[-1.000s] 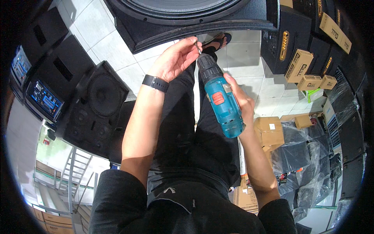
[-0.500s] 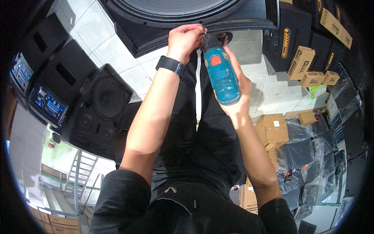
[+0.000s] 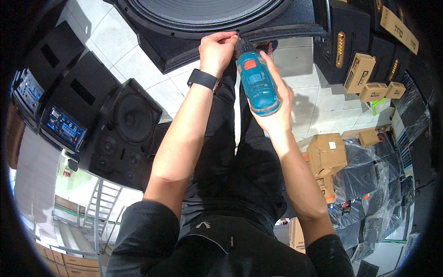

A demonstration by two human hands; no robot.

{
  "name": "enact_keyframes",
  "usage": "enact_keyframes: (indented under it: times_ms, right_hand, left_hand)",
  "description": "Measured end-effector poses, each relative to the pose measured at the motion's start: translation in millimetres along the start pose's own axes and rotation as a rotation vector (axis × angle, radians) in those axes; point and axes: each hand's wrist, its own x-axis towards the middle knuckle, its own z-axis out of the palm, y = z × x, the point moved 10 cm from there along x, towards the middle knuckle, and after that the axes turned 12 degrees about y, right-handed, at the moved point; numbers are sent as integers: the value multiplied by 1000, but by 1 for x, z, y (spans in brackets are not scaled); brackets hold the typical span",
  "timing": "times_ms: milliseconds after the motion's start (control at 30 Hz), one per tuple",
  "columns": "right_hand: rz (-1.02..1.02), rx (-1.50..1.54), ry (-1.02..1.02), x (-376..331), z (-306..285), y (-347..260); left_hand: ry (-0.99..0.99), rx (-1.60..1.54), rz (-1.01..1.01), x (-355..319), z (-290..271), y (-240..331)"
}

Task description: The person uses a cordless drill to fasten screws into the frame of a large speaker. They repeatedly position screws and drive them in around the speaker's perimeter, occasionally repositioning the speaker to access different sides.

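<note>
A teal cordless drill point(image 3: 259, 87) with a red switch on top is gripped in my right hand point(image 3: 279, 104), its dark chuck pointing away from me. The chuck reaches the near rim of a large round black speaker cone point(image 3: 203, 14), set in a black cabinet point(image 3: 161, 51). My left hand point(image 3: 218, 51), with a dark band on the wrist, pinches at the drill's tip against that rim. Whatever small piece sits between those fingertips is mostly hidden; only a dark speck shows on the rim there.
Black speakers point(image 3: 127, 120) stand on the left, beside a lit blue control panel point(image 3: 67, 124). At right are black cabinets with small cardboard boxes point(image 3: 359, 73), a larger carton point(image 3: 326, 154) and plastic-wrapped black goods point(image 3: 355, 180). A metal ladder point(image 3: 99, 203) is at lower left. Pale tiles cover the floor.
The drill and my right hand have shifted slightly away and to the left, bringing the chuck to the speaker's rim. My left fingers stay pinched at its tip.
</note>
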Motion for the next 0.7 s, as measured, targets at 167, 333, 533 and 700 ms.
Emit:
enact_keyframes:
  times_ms: [167, 333, 533, 700]
  right_hand:
    - [-28, -34, 2, 2, 0, -3]
    - [-49, -36, 12, 2, -1, -4]
    - [-84, -34, 8, 1, 0, -2]
    - [-100, -34, 6, 1, -2, -1]
  left_hand:
    - [-24, -36, -23, -3, 0, 3]
    - [-11, -37, -22, -4, -1, 2]
    - [30, -49, 9, 2, -2, -8]
    - [51, -72, 18, 0, -3, -9]
